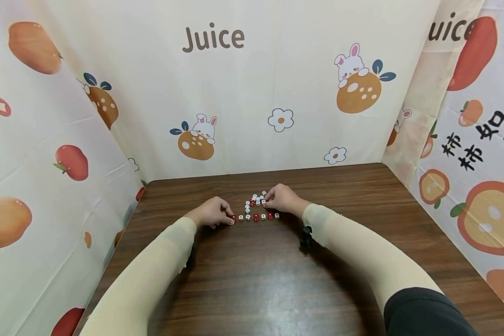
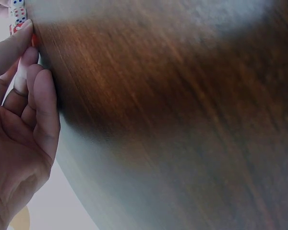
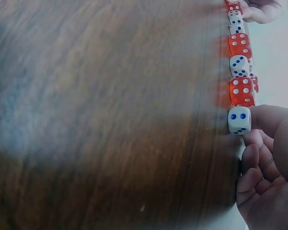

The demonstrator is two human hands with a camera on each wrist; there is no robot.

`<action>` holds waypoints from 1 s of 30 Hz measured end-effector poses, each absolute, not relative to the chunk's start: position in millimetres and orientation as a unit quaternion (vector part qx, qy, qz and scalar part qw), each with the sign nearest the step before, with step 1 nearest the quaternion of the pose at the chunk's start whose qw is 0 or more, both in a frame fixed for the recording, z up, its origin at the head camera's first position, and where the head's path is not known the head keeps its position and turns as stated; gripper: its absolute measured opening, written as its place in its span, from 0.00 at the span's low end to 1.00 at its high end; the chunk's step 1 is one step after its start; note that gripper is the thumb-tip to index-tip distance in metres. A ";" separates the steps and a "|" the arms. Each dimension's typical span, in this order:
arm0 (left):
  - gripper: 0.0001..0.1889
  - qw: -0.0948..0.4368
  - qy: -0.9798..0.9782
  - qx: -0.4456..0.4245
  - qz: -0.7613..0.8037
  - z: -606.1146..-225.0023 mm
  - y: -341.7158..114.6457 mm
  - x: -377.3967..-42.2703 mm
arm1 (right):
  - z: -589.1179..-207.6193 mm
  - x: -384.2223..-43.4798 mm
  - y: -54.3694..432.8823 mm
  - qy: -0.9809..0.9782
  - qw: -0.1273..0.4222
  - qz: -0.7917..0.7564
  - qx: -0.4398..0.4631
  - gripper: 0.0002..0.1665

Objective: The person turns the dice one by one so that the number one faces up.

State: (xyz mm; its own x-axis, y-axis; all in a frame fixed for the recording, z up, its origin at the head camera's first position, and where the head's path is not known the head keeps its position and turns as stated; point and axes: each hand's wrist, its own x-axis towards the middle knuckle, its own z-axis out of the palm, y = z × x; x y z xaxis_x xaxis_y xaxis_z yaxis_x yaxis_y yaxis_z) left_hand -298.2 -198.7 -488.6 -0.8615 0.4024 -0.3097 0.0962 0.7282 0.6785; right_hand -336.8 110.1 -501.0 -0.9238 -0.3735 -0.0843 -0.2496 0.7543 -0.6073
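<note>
On the brown table [image 1: 252, 266] a row of small red and white dice runs from left to right, with a white die [image 3: 239, 120] at its right end. My left hand [image 1: 212, 212] pinches the red die [image 1: 234, 218] at the row's left end between thumb and index finger. Behind the row, my right hand [image 1: 284, 199] has its fingertips at a white die [image 1: 263, 202], which it seems to pinch. In the right wrist view that hand's thumb [image 3: 269, 119] passes behind the row's end die and its tip is hidden.
Behind the row stands a loose cluster of mostly white dice [image 1: 255, 197], with a red die among them. A white die [image 1: 247, 210] lies between cluster and row. Printed cloth [image 1: 252, 93] hangs along the table's back edge and both sides.
</note>
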 end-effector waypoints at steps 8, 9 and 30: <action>0.05 0.225 0.902 0.138 0.342 -488.2 -198.1 -298.2 | -501.4 -337.4 118.4 0.923 0.103 -0.336 -0.157 0.10; 0.05 0.225 0.902 0.137 0.342 -488.1 -197.9 -298.1 | -501.6 -337.4 120.4 0.922 0.103 -0.340 -0.154 0.10; 0.05 0.226 0.901 0.140 0.343 -487.3 -198.2 -298.4 | -507.9 -327.3 163.6 0.920 0.087 -0.346 -0.164 0.11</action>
